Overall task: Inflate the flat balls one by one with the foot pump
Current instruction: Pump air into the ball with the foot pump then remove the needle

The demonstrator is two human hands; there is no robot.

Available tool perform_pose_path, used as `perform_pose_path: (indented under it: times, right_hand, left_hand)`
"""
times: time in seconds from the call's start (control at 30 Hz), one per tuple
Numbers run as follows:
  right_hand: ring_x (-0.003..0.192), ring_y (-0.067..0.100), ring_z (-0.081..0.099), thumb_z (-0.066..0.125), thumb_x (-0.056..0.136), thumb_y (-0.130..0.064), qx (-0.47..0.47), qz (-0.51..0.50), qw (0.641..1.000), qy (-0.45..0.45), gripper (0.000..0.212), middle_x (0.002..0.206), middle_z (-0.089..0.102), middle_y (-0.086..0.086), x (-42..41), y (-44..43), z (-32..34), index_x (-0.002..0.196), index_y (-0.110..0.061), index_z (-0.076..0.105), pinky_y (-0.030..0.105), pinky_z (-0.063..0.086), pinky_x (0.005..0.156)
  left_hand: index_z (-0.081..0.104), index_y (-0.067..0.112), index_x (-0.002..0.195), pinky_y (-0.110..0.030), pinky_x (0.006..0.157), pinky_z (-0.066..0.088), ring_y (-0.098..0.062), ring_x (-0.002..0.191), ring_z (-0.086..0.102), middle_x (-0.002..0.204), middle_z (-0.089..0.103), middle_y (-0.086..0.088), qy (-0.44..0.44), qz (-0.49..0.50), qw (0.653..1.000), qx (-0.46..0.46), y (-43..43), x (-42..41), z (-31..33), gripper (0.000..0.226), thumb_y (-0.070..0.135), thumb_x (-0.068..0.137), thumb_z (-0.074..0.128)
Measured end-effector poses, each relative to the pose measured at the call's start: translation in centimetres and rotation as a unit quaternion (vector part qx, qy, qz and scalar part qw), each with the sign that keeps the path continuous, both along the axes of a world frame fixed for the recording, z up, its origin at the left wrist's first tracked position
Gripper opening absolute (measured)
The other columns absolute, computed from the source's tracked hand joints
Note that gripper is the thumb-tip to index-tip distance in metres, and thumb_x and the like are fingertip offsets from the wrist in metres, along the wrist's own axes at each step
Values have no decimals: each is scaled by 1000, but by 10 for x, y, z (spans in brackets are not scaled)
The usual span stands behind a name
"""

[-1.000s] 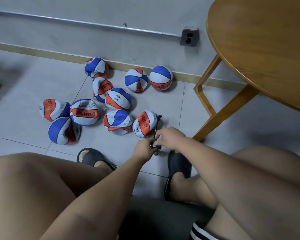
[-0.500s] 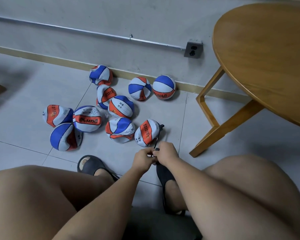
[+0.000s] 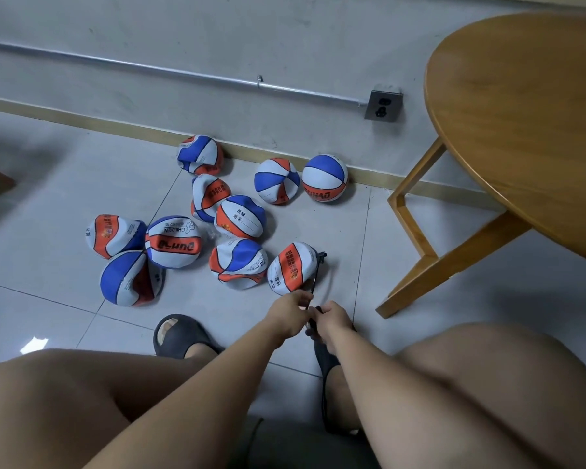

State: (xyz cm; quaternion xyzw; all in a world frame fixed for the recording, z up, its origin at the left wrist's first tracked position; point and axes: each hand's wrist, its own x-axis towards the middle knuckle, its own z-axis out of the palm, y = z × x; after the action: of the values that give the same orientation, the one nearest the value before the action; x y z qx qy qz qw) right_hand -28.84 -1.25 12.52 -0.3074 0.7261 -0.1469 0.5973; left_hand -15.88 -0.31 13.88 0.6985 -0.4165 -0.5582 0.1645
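Both curled | left hand (image 3: 290, 314) pinches hose (image 3: 316, 279) | right hand (image 3: 332, 321) apparently grips it

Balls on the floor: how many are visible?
10 balls: three along the baseboard, two below them, three at left, two nearest the camera; none looks hidden.

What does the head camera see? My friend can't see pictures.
A seated person's left hand and right hand hold a black hose that runs to the nearest flat ball. Other orange-white-blue balls lie on the tiled floor near a round wooden table.
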Motion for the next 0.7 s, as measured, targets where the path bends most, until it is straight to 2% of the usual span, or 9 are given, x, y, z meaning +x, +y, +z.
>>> perform_pose_path:
  times: [0.1, 0.17, 0.23, 0.3, 0.37, 0.43, 0.53, 0.63, 0.7]
  right_hand:
    - [51, 23, 61, 66, 105, -12, -21, -38, 999, 14, 17, 89, 67, 16, 0, 14, -6, 92, -6, 58, 23, 50, 45]
    - [61, 21, 55, 63, 106, -10, -43, -27, 998, 26, 21, 79, 61, 8, -3, 20, -15, 86, -10, 58, 18, 46, 45]
    - [76, 23, 60, 62, 108, -17, -72, -35, 996, 46, 17, 83, 66, 4, -10, 16, -21, 91, -14, 64, 20, 46, 54]
    - [87, 25, 69, 61, 109, -27, -67, -57, 995, 53, 16, 95, 73, 6, -24, 8, -31, 99, -20, 72, 27, 56, 66]
    - [90, 27, 74, 57, 109, -33, -30, -67, 996, 48, 23, 98, 77, 4, -43, 1, -45, 96, -27, 75, 45, 66, 79]
    - [89, 29, 75, 54, 109, -33, 13, -73, 997, 32, 28, 95, 78, 7, -62, -2, -59, 92, -28, 74, 55, 65, 87]
    - [79, 25, 73, 53, 108, -24, 23, -56, 998, 27, 22, 91, 77, 10, -71, -5, -21, 103, -23, 74, 45, 67, 78]
    - [75, 32, 76, 52, 104, -9, 21, 56, 996, 74, 21, 89, 77, 16, -75, -21, 12, 107, -16, 71, 34, 59, 64]
    - [85, 38, 79, 56, 99, -10, 23, 248, 954, 170, 13, 95, 79, 20, -67, -41, 48, 106, -9, 68, 37, 57, 65]
  left_hand:
    - [68, 23, 130, -34, 90, 56, -22, 105, 66, 126, 69, -1, 2, 83, 996, 35, 10, -14, -21, 29, 22, 101, 65]
    - [71, 27, 119, -40, 90, 63, -23, 98, 73, 118, 75, -3, 35, 130, 989, 56, 17, -28, -37, 20, 25, 100, 66]
    - [73, 28, 111, -32, 75, 62, -18, 85, 75, 101, 80, 0, 49, 173, 983, 47, 19, -41, -48, 17, 21, 103, 61]
    - [78, 26, 103, -25, 63, 52, -18, 79, 76, 88, 80, 1, 66, 192, 979, 36, 14, -51, -52, 19, 20, 104, 60]
    - [78, 24, 96, -26, 66, 51, -23, 88, 78, 87, 81, 2, 89, 174, 980, 48, 10, -61, -54, 11, 30, 100, 71]
    - [77, 25, 95, -34, 75, 59, -24, 93, 78, 89, 81, 2, 94, 143, 984, 54, 7, -72, -60, 17, 40, 88, 80]
    - [76, 31, 95, -41, 87, 63, -22, 90, 77, 89, 80, 2, 73, 110, 990, 42, 4, -80, -65, 24, 44, 76, 82]
    - [80, 22, 99, -26, 71, 59, -28, 89, 77, 91, 81, -6, 106, 132, 985, 26, -4, -77, -37, 11, 26, 89, 85]
    - [79, 9, 105, -13, 53, 46, -27, 79, 69, 87, 77, -11, 131, 140, 981, 17, -9, -71, -21, 10, 15, 97, 77]
